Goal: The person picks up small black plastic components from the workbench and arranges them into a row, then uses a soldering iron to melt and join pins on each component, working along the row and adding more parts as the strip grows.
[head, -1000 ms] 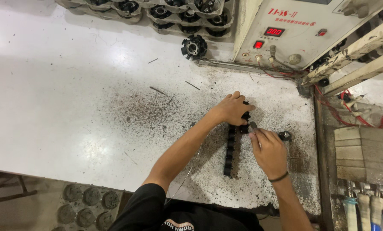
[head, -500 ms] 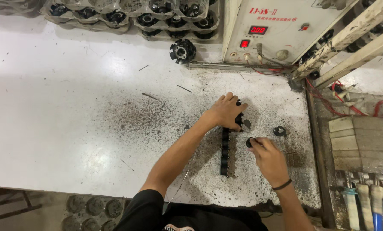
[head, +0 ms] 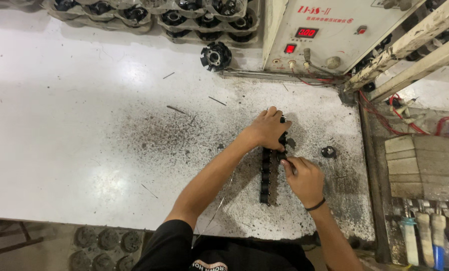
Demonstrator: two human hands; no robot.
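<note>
Left hand (head: 268, 129) resting with its grip pressed around the far end of a black row of small round parts (head: 266, 175), lying on the white counter (head: 84, 125) near its right edge, in the dirty, speckled patch. Right hand (head: 303, 178) sitting just beside the row's middle, grip pinching something small against it; too small to tell what. Lying apart to the right, toward the counter's right edge: one loose black round part (head: 328, 151). Standing near the far edge: a black toothed wheel (head: 215, 55), just beside trays of similar parts (head: 184, 12). Occupying the far right corner: a pale control box with red display (head: 330, 35).
</note>
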